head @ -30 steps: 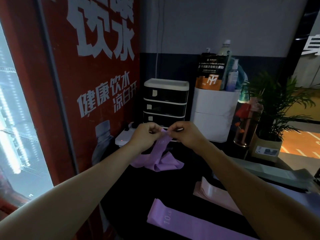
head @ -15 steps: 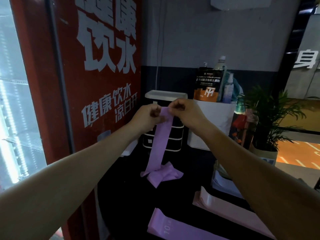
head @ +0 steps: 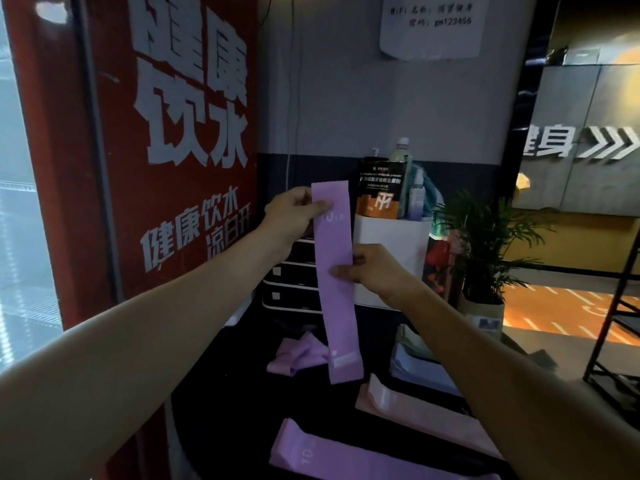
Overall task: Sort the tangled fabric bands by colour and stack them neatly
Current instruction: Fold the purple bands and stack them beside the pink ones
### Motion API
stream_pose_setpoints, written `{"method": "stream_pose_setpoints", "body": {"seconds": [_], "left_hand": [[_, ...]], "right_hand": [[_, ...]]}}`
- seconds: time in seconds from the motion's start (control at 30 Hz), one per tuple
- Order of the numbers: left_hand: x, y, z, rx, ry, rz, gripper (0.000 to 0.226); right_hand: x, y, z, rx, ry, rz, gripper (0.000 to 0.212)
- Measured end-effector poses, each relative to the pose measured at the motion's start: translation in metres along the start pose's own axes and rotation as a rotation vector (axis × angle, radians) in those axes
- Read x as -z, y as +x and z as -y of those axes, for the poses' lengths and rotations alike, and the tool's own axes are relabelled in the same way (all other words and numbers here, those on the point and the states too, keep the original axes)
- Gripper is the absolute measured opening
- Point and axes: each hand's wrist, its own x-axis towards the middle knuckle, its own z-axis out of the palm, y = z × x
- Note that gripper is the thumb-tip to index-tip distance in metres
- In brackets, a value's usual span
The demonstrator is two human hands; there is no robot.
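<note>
A purple band (head: 335, 271) is held upright above the dark tabletop (head: 225, 393), pinched near its top by the left hand (head: 291, 216) and at mid-length by the right hand (head: 374, 271). A crumpled purple band (head: 298, 353) lies beneath. Nearer, a flat purple band (head: 346, 455) and a pink band (head: 415, 417) are laid out. Far right, a white bin (head: 391, 244) is filled with a dark pouch (head: 379, 192) and bottles (head: 415, 195).
</note>
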Motion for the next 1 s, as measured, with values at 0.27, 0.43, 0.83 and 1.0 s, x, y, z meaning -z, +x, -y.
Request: {"method": "stream_pose_setpoints", "body": {"seconds": [0.27, 0.43, 0.83, 1.0], "left_hand": [[-0.013, -0.021, 0.021, 0.161, -0.312, -0.072, 0.016], [-0.019, -0.033, 0.033, 0.200, -0.388, -0.132, 0.019], [-0.007, -0.093, 0.109, 0.403, -0.236, -0.349, 0.027], [-0.005, -0.123, 0.131, 0.458, -0.190, -0.357, 0.016]], "right_hand": [[0.027, -0.046, -0.018, -0.084, -0.192, 0.018, 0.028], [0.040, -0.088, -0.037, -0.179, -0.358, 0.183, 0.022], [0.057, -0.162, -0.092, -0.433, -0.506, 0.023, 0.012], [0.054, -0.183, -0.108, -0.501, -0.278, -0.149, 0.013]]}}
